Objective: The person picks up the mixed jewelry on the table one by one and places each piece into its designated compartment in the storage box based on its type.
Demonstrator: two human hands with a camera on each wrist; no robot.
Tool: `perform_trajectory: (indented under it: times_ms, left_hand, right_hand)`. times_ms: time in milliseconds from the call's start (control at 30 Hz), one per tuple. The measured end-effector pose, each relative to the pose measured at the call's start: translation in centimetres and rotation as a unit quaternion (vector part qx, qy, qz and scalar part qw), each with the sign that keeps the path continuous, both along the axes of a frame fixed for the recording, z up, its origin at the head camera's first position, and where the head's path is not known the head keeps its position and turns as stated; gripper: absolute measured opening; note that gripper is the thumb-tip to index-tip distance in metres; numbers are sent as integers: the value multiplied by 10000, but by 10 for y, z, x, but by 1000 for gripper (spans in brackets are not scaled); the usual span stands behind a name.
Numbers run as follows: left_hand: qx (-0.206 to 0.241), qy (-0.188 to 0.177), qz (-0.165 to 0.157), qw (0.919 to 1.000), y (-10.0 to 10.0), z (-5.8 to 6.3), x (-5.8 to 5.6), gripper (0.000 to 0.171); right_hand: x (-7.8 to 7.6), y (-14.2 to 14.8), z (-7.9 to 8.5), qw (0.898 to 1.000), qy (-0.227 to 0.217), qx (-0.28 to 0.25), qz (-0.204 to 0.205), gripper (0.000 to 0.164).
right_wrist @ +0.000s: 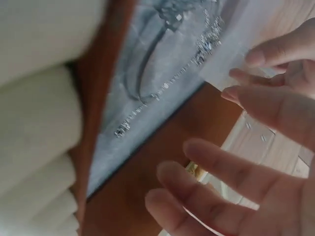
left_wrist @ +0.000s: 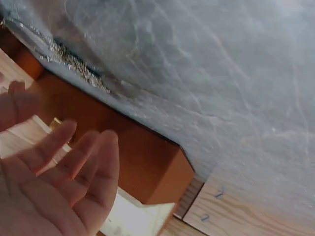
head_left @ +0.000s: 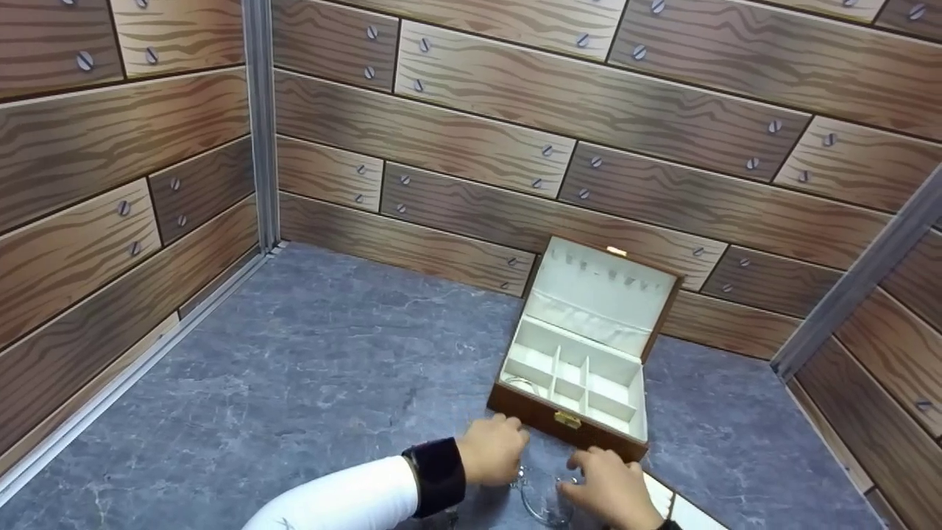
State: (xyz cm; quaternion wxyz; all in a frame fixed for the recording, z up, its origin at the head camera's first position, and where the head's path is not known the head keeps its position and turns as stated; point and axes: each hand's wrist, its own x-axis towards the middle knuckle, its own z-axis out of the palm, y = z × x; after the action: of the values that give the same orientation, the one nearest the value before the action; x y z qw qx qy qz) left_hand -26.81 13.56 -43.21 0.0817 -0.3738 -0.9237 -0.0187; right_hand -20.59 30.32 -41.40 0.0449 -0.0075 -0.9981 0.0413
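Note:
A brown jewellery box [head_left: 531, 418] with a cream interior stands with its lid raised. Just in front of it, silvery jewellery with sparkling stones and a thin chain [right_wrist: 166, 86] lies on the grey table, partly curved into a loop. To the left of this jewellery is my left hand [head_left: 494, 450], fingers loosely bent and holding nothing. My right hand [head_left: 611, 486] is on the other side, its fingers spread near the box's front wall, also holding nothing. A silvery ring-shaped piece [head_left: 522, 383] sits in the box's front left compartment.
Close beside my right hand is a brown-edged tray [head_left: 695, 513] with cream padded rolls [right_wrist: 37, 118]. The box has a gold clasp [head_left: 567, 419] at its front. Wood-patterned walls [head_left: 471, 125] enclose the grey table [head_left: 331, 353].

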Motion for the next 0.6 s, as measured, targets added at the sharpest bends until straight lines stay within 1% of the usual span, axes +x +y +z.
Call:
perform_trajectory:
  times_ms: [100, 367, 467, 600]
  left_hand:
    - [-327, 88, -112, 9994, 1, -1, 3, 24]
    - [-735, 186, -333, 9966, 5, -2, 7, 16]
    - [-782, 275, -428, 9956, 7, -4, 9, 11]
    - [-641, 343, -608, 9955, 9, -7, 10, 5]
  right_hand:
    - [0, -1, 0, 9997, -231, 14, 115, 25]
    - [-4, -7, -2, 9980, -500, -53, 385, 16]
    - [-7, -12, -3, 9976, -466, -91, 511, 16]
    - [-9, -20, -5, 9967, -548, -16, 595, 11]
